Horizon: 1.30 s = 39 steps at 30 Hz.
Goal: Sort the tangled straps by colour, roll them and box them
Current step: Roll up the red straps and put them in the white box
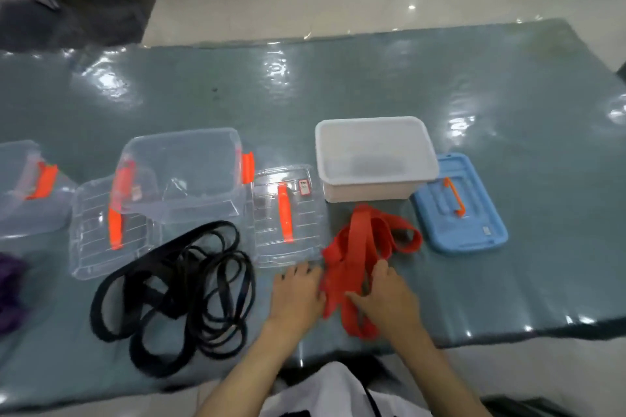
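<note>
Red strap (352,257), bunched in loops low and right of centre in the frame, lies between both hands: the left hand (298,294) rests flat beside it with fingers (298,272) straight and touching its edge, while the right hand (389,294) curls its fingers round the webbing. Just above the strap stands an open white box (376,159) with its blue lid (460,206) to the right and a clear lid (288,217) to the left. Left of the hands a black strap (176,294) sprawls in tangled coils on the grey-green desk (508,112), below an open clear box (183,169) and second clear lid (108,230), with something purple (12,291) at the far left edge.
</note>
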{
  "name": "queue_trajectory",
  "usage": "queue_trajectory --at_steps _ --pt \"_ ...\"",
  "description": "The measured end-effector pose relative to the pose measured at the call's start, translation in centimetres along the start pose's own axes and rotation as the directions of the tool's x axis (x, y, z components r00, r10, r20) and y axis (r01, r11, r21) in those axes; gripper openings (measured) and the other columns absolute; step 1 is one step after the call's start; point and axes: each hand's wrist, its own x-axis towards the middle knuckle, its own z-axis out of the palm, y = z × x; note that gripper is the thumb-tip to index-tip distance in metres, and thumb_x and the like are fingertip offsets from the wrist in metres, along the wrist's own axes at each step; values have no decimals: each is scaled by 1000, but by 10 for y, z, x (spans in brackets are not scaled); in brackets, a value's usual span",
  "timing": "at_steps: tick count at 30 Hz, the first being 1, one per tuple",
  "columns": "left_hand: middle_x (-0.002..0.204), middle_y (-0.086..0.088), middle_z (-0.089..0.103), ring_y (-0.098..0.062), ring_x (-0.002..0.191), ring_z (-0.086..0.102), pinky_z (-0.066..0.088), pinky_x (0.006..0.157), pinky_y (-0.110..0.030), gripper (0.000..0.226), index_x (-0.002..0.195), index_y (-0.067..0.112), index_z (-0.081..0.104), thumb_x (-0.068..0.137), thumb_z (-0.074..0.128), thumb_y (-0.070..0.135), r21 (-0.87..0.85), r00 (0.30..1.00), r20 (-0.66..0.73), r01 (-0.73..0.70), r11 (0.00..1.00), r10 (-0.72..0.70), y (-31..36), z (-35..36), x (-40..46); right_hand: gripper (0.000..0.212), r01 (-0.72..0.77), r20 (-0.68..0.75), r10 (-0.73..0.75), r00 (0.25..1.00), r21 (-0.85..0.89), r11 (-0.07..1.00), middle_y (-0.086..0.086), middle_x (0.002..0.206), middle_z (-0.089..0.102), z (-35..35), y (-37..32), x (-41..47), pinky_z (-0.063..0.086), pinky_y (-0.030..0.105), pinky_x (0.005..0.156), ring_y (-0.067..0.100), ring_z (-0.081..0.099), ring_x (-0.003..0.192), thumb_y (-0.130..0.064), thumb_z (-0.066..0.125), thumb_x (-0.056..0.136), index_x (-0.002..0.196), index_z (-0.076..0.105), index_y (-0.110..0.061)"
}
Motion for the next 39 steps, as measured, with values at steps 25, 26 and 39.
queue_trajectory --at_steps 25,26,39 --pt "171 -2 31 -23 155 35 31 125 -38 87 161 36 39 87 60 -4 -206 844 -418 -450 869 338 68 -67 23 32 34 75 -356 932 956 291 5 68 64 -97 40 79 49 23 47 10 56 52 11 70 87 91 55 -16" --pt "168 -2 37 -23 153 38 32 124 -39 81 159 31 44 87 64 -2 -173 813 -429 -502 847 394 71 -77 28 30 22 89 -403 911 964 264 7 68 64 -109 37 78 46 23 45 10 55 49 7 70 85 95 54 -16" --pt "95 6 66 -19 89 64 54 79 -45 26 97 21 61 81 70 39 -339 853 -444 -443 830 274 84 -126 53 34 5 120 -482 868 969 249 19 116 74 -168 47 72 55 44 96 28 71 103 -34 69 100 130 67 -18"
